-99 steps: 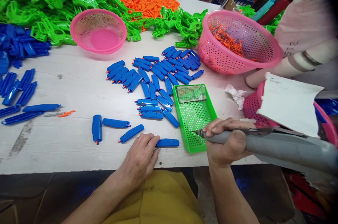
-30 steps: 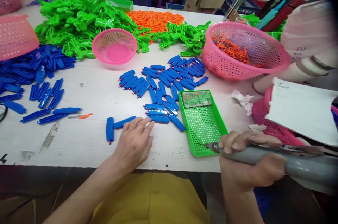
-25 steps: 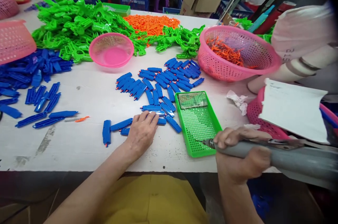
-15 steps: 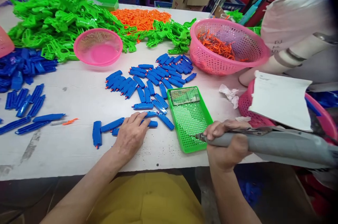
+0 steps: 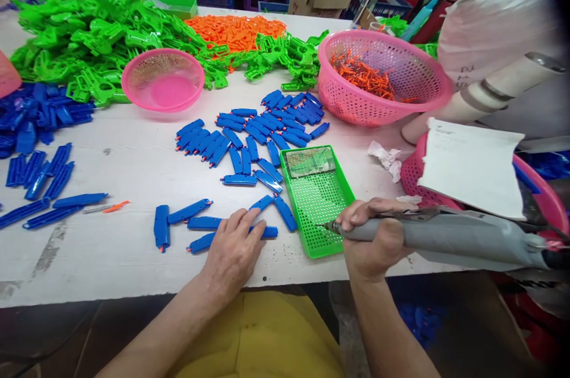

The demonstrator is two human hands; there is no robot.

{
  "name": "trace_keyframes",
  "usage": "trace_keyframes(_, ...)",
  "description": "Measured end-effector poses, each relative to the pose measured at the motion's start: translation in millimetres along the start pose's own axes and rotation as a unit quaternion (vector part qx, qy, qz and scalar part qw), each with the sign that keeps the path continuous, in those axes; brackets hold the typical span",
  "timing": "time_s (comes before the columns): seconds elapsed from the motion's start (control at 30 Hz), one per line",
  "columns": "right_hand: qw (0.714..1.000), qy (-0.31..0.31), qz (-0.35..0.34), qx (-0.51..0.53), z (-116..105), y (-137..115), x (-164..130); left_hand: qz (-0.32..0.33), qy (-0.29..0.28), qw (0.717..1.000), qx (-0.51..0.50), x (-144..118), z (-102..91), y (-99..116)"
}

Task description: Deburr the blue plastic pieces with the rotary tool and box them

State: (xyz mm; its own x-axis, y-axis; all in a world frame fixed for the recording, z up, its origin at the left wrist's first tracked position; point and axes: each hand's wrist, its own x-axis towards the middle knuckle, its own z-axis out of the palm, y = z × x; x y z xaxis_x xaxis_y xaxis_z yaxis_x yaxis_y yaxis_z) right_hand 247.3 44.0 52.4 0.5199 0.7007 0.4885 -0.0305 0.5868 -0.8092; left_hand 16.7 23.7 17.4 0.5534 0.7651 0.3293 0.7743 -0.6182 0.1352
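My left hand [image 5: 234, 250] lies palm down on the table, its fingers spread over several blue plastic pieces. One blue piece [image 5: 269, 232] pokes out from beneath the fingertips; how firmly they touch it is hidden. Wrapped around a grey power screwdriver [image 5: 427, 240], my right hand [image 5: 371, 238] holds it level, and its thin bit points left above a green perforated tray [image 5: 312, 194]. In that tray's far end sits a flat rectangular block [image 5: 309, 162]. More blue pieces with orange tips [image 5: 214, 143] lie in a loose cluster beyond my left hand.
A heap of green plastic parts [image 5: 89, 40], orange parts [image 5: 236, 31] and a pink bowl [image 5: 162, 104] stand at the back. A pink basket [image 5: 338, 108] with orange bits is at the back right. Blue shells [image 5: 40, 111] pile up at left; a white card [image 5: 472, 167] lies at right.
My left hand has slid toward me and slightly right, shifting blue pieces under it. My right hand and the screwdriver have moved a little left over the tray.
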Motion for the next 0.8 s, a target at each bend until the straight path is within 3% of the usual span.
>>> trace_keyframes(0.2, 0.999, -0.031, 0.004, 0.011, 4, -3, 0, 0.011, 0.003, 0.996, -0.085, -21, 3.6, 15)
trace_keyframes(0.47, 0.997, -0.066, 0.01, 0.047, 1, -29, 0, -0.016, 0.039, 0.99, -0.137, -39, 5.9, 14)
trace_keyframes(0.63, 0.99, -0.108, 0.059, 0.07, 22, -42, -20, -0.047, 0.039, 0.989, -0.136, -38, 7.0, 10)
trace_keyframes(0.8, 0.982, -0.138, 0.073, 0.101, 46, -34, -33, -0.05, 0.029, 0.989, -0.138, -36, 8.7, 6)
